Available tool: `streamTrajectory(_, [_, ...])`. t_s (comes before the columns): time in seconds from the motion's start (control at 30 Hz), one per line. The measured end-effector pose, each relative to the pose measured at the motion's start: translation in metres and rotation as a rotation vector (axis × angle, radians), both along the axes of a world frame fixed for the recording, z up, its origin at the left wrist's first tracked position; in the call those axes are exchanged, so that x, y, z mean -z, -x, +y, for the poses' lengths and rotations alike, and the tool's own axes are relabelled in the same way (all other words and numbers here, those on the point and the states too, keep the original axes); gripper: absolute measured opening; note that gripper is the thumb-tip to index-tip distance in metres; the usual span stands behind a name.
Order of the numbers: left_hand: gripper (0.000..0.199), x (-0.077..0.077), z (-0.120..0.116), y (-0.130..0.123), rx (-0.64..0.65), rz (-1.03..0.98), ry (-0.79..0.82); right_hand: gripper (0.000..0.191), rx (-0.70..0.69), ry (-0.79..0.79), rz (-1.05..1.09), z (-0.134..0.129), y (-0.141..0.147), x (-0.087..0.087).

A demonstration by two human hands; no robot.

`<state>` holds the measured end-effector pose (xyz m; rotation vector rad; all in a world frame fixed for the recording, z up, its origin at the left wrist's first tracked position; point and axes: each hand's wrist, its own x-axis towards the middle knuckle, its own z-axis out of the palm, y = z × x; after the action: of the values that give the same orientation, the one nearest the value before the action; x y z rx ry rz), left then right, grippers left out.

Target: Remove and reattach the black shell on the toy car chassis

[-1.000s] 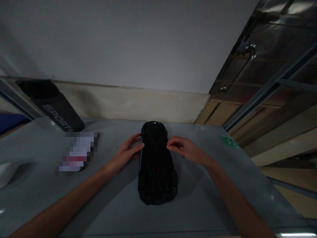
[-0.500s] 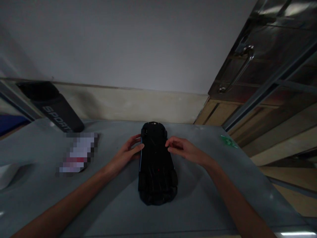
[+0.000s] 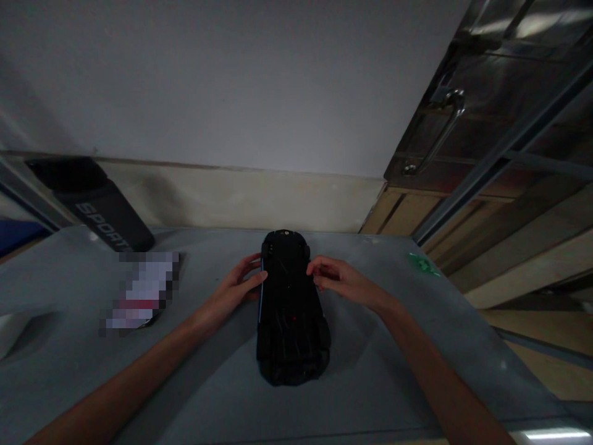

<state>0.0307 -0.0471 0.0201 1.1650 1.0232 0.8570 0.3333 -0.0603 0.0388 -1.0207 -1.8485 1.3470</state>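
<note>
A toy car (image 3: 291,303) lies upside down on the grey table, its black underside and wheels facing up. Blue bodywork shows along its left edge, and a tiny red spot is on the underside. My left hand (image 3: 243,278) is closed on the car's left side, thumb on the edge of the underside, the other fingers lower along the flank and partly hidden. At the opposite side, my right hand (image 3: 336,276) has its fingers curled, with index finger and thumb against the car's right edge. Dim light hides whether anything small is between those fingertips.
A black bottle marked SPORT (image 3: 109,210) stands at the back left. Near it lies a pixelated flat object (image 3: 146,290). A white object (image 3: 13,330) is at the left edge, a crumpled green wrapper (image 3: 423,264) at the right. The wall (image 3: 241,194) borders the table's back.
The whole view has shifted slightly, moving everything a little left. Both hands keep their places at the car's sides, and the car stays upside down.
</note>
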Motion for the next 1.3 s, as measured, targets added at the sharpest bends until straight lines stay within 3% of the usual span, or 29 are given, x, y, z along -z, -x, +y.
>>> streamTrajectory(0.3, [0.066, 0.001, 0.001, 0.0, -0.026, 0.007, 0.01, 0.025, 0.041, 0.009, 0.022, 0.0, 0.003, 0.006])
streamTrajectory(0.43, [0.069, 0.003, 0.001, 0.001, -0.009, 0.01, 0.017, 0.023, 0.02, -0.002, 0.018, 0.001, -0.003, -0.002])
streamTrajectory(0.5, [0.072, 0.005, 0.001, 0.0, -0.005, -0.01, 0.018, 0.022, 0.046, -0.047, -0.045, 0.002, -0.015, -0.011])
streamTrajectory(0.63, [0.069, 0.008, 0.001, -0.002, -0.001, -0.052, 0.016, 0.021, 0.295, -0.205, -0.357, 0.003, -0.061, -0.025])
streamTrajectory(0.73, [0.068, 0.008, 0.001, -0.002, -0.001, -0.073, 0.012, 0.024, 0.348, -0.11, -0.608, 0.0, -0.097, -0.022])
streamTrajectory(0.87, [0.066, 0.004, 0.0, -0.002, 0.002, -0.064, 0.017, 0.027, 0.279, 0.052, -0.721, -0.007, -0.123, -0.013])
streamTrajectory(1.03, [0.07, 0.004, 0.0, -0.002, 0.002, -0.043, 0.014, 0.022, 0.219, 0.127, -0.793, -0.012, -0.123, -0.015])
streamTrajectory(1.3, [0.07, 0.002, -0.001, -0.002, 0.01, -0.021, 0.004, 0.014, 0.261, 0.077, -0.81, -0.011, -0.111, -0.014])
